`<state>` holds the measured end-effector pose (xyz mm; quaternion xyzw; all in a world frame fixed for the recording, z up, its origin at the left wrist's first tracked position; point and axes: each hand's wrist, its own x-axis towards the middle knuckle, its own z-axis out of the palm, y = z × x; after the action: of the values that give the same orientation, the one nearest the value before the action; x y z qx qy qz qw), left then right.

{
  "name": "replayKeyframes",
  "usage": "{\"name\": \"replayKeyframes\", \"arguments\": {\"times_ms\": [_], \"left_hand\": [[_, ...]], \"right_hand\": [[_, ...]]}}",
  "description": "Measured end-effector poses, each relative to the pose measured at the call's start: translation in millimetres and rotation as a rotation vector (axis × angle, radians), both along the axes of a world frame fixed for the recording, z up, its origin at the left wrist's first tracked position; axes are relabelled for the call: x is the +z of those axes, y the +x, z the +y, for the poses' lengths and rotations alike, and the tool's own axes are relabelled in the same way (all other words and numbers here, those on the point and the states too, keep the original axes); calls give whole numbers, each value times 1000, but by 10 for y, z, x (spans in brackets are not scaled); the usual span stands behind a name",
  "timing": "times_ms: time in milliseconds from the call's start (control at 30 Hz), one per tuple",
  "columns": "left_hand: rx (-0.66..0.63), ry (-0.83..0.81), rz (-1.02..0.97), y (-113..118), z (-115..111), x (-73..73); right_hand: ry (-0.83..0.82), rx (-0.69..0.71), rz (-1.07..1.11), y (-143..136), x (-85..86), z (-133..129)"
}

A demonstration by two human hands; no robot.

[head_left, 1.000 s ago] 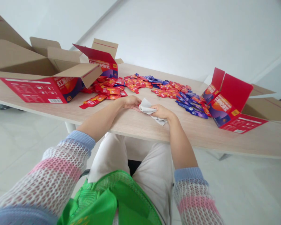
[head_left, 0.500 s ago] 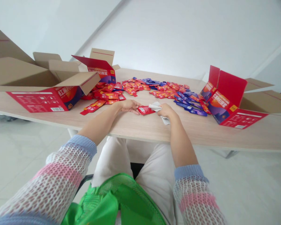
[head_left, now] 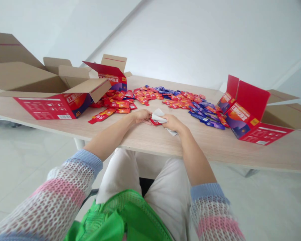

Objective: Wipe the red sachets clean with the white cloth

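Observation:
Between my hands, just above the near part of the table, is a red sachet (head_left: 155,123), mostly covered. My left hand (head_left: 142,116) grips its left end, fingers closed. In my right hand (head_left: 172,123) a crumpled white tissue (head_left: 158,114) is pinched, lying over the sachet, with one corner hanging below the palm. Loose red-and-orange sachets (head_left: 116,104) are heaped to the left of my left hand. Beyond my right hand lie purple sachets (head_left: 207,115) mixed with red ones.
A large open carton (head_left: 47,107) stands at the left, with a smaller open red box (head_left: 112,80) behind it. Another open red box (head_left: 248,120) is at the right. The wooden table's (head_left: 130,142) front edge runs above my lap; a white wall rises behind.
My right hand has slid the tissue leftward across the sachet, up to my left fingers, hiding most of the red face. The whole view has shifted slightly.

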<state>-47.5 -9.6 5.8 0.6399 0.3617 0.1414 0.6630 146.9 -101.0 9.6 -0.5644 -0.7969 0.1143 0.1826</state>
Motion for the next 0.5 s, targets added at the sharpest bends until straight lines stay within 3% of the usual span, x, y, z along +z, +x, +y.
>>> {"name": "replayKeyframes", "arguments": {"times_ms": [233, 333, 500], "left_hand": [[-130, -47, -33, -40, 109, -29], [-167, -66, -68, -74, 139, -37], [-211, -77, -91, -112, 118, -32]], "right_hand": [[-248, 223, 262, -19, -50, -28], [-348, 196, 280, 37, -64, -21], [-410, 35, 305, 151, -52, -18]]}}
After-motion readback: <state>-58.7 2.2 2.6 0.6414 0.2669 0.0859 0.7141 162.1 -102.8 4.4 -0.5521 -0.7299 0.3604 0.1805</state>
